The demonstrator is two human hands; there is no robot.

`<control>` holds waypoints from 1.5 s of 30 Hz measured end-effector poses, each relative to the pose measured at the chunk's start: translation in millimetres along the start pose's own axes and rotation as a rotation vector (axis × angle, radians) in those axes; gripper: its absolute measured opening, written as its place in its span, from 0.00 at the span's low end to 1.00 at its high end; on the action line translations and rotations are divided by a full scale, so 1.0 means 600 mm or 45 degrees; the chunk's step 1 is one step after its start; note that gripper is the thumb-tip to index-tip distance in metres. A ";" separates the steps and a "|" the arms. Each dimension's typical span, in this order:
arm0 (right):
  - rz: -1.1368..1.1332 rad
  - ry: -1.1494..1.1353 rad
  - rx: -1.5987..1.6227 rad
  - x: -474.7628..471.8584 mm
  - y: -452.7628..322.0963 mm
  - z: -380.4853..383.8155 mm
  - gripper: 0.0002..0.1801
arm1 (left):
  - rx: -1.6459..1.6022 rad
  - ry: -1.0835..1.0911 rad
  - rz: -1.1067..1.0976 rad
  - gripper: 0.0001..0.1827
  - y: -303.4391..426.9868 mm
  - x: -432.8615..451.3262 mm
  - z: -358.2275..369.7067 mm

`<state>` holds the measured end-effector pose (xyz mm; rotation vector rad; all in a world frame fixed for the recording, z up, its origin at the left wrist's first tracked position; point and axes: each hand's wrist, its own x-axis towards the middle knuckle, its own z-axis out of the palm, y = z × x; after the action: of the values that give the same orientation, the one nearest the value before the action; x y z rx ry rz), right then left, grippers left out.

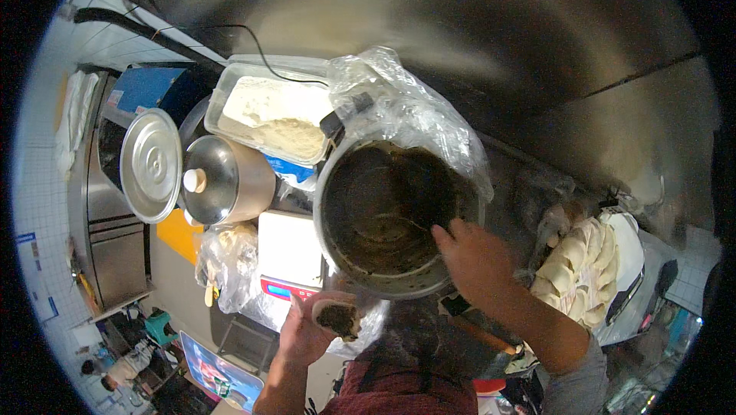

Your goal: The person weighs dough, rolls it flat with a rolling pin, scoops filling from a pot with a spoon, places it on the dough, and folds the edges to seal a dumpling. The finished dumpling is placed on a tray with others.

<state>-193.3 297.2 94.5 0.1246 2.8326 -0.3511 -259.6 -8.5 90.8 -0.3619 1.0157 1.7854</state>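
My left hand (305, 326) cups a round of pale dough with dark chopped filling (338, 321) on it, just below the scale's front edge. My right hand (480, 254) reaches over the near right rim of a large round metal pot (329, 254). Its fingers close on what seems to be a thin utensil (418, 224), whose far end is lost in the dark pot. Dark residue or filling (379, 242) coats the pot's inside. A kitchen scale (291, 248) with a white top and red front stands left of the pot.
Crescent-shaped dough pieces (581, 271) lie in rows at the right. A plastic tub of flour (276, 110) and clear plastic sheeting (397, 87) sit behind. At left are a lidded metal pot (247, 179), a round metal lid (151, 166) and a plastic bag (230, 265).
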 end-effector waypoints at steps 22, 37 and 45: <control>-0.189 -0.304 0.134 -0.009 -0.062 0.023 0.18 | -0.030 -0.129 0.046 0.50 -0.016 0.024 -0.006; -0.307 -0.054 0.079 -0.063 -0.080 -0.090 0.08 | -0.012 -0.031 0.051 0.50 -0.017 0.025 0.007; -0.149 -0.301 0.329 -0.052 -0.067 -0.123 0.19 | 0.011 0.012 0.078 0.51 -0.014 0.018 0.004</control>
<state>-187.9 275.4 181.5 -0.0299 2.5557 -0.7082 -256.9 1.2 81.4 -0.3369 1.0509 1.8347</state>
